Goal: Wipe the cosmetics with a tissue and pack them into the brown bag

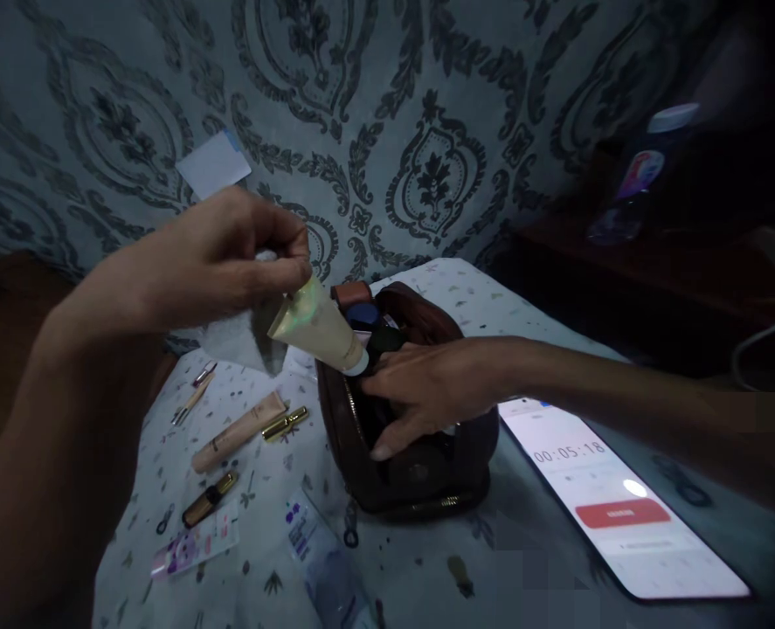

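My left hand (243,253) is closed in a pinch on the upper edge of a pale yellow squeeze tube (318,328). The tube tilts down to the right, its light cap at the rim of a dark brown toiletry bag (413,480). Reaching into the unzipped bag is my right hand (426,389), its thumb and forefinger apart; the other fingertips are partly hidden. Beside that hand, a round blue item (363,315) and other dark items show inside the bag. Behind my left wrist lies a crumpled whitish packet (239,341), partly covered.
Left of the bag lie a beige tube (239,432), a gold lipstick (286,424), a gold-and-brown tube (209,498) and a small pink-and-white tube (194,546). A clear bluish packet (328,568) is in front. A lit phone (616,498) lies right; a bottle (642,175) stands behind.
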`<state>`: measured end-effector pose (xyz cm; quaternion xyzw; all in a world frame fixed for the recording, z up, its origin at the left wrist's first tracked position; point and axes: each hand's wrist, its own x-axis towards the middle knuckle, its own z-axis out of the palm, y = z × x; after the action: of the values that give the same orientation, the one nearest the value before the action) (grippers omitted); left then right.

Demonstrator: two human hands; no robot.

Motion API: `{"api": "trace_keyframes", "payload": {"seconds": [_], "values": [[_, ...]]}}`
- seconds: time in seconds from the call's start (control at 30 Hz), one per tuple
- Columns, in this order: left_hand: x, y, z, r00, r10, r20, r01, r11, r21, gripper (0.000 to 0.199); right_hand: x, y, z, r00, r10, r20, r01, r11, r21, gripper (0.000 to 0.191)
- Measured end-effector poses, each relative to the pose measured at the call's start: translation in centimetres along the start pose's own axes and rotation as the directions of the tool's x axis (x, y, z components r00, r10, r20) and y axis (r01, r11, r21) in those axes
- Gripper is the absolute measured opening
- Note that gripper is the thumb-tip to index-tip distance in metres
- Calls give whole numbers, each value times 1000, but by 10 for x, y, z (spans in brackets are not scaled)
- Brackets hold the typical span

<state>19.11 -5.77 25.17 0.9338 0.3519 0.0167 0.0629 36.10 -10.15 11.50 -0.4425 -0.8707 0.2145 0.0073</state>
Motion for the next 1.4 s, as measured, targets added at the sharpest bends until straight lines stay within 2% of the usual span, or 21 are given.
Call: {"api": "trace_keyframes", "payload": {"seconds": [0.1,0.17,0.27,0.33,0.43,0.53,0.7,0.77,0.83,0.93,1.1,1.17,1.27,1.33,1.4], "values": [[3,4,-1,999,13,32,-14,999,31,31,2,-1,-7,990,35,134,-48,994,94,31],[5,2,-2,998,22,63,-25,999,47,34,5,2,-7,996,26,86,-39,987,153,22],[6,-5,-6,996,-16,91,9,997,72,41,9,13,-2,999,39,-4,-37,968,250,23],[8,-9,-8,994,-34,100,27,997,78,46,10,18,2,998,59,-16,-51,946,319,24],[10,-9,-7,989,66,130,-73,996,49,42,11,20,3,996,84,-18,-71,925,373,24],[13,0,8,970,187,156,-203,975,93,31,11,17,0,997,82,-6,-74,926,370,22],[17,17,57,973,120,197,-192,895,402,24,11,19,0,996,80,28,-84,938,336,20],[16,20,70,966,152,211,-238,842,484,26,10,20,1,997,75,14,-76,945,319,19],[15,23,76,950,200,238,-299,795,528,27,9,21,1,999,51,-2,-48,956,290,17],[14,29,75,942,225,248,-327,775,541,26,7,20,1,999,29,-19,-24,970,241,13],[16,35,83,928,122,352,-312,772,554,21,6,15,-1,993,115,17,-116,989,89,18],[16,30,89,933,130,336,-303,788,537,19,5,13,-3,990,144,16,-144,987,65,21],[13,17,98,960,138,243,-246,828,503,16,2,13,-7,987,158,-41,-155,985,76,18],[11,11,102,975,101,197,-186,856,482,18,0,16,-10,977,160,-143,-149,985,80,16],[10,9,104,983,53,177,-132,872,472,21,1,20,-11,942,178,-284,-171,984,46,15]]}}
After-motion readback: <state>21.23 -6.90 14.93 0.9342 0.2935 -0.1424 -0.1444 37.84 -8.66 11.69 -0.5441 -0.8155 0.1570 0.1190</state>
